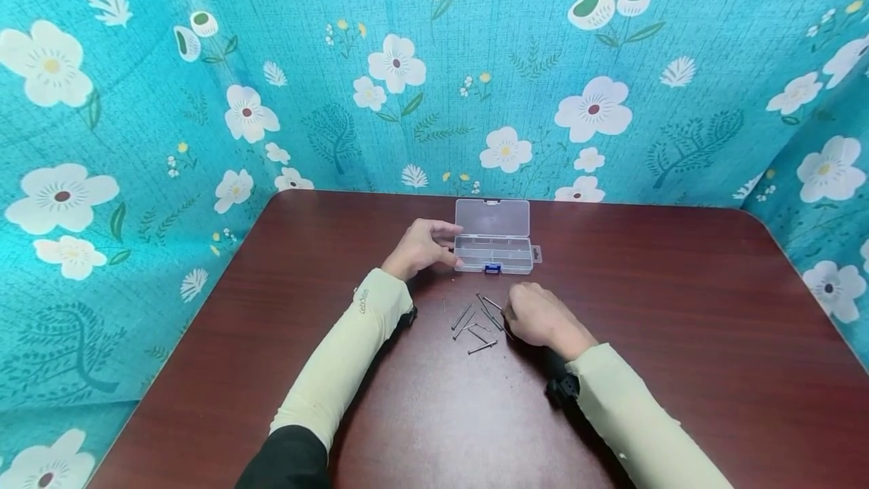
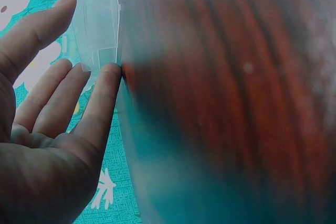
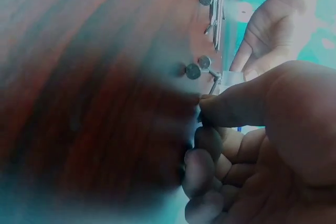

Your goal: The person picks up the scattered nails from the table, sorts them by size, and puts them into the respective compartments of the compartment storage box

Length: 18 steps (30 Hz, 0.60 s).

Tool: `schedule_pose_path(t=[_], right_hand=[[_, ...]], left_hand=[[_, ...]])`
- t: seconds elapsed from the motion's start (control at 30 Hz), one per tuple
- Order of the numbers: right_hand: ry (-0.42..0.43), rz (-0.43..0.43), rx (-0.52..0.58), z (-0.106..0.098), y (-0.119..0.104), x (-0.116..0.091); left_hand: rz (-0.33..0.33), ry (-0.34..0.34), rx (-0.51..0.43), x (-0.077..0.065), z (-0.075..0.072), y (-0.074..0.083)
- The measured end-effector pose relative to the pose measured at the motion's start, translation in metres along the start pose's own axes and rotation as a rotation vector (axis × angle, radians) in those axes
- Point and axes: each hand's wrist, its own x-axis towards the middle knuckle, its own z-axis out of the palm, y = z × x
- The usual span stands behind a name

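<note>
A clear plastic compartment box stands with its lid raised. My left hand is at the box's left side, thumb and fingers spread; in the left wrist view the fingertips touch the box wall. Several metal nails lie scattered on the table in front of it. My right hand is low over the right edge of these nails, fingers curled. In the right wrist view its thumb and index finger pinch together at a nail, with the gripped part hidden.
The dark red-brown table carries the box and nails. A blue latch is on the box's front, and a hanging tab sticks out at its right. Behind the table hangs a turquoise flowered curtain.
</note>
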Motion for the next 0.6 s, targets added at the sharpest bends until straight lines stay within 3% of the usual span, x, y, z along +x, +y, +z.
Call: schedule_pose_path(t=[0.17,0.27,0.4,0.6], right_hand=[[-0.002,-0.058,0.009,-0.002,0.002,-0.002],[0.033,-0.093,0.101,-0.005,0.007,-0.004],[0.079,-0.061,0.236,-0.006,0.017,-0.005],[0.069,0.009,0.443,-0.009,0.026,-0.005]], left_hand=[[-0.004,-0.012,-0.022,0.0,-0.001,0.001],[0.002,-0.013,-0.031,0.0,-0.002,0.002],[0.009,-0.01,-0.02,0.0,-0.002,0.002],[-0.006,-0.009,-0.004,-0.002,0.0,0.002]])
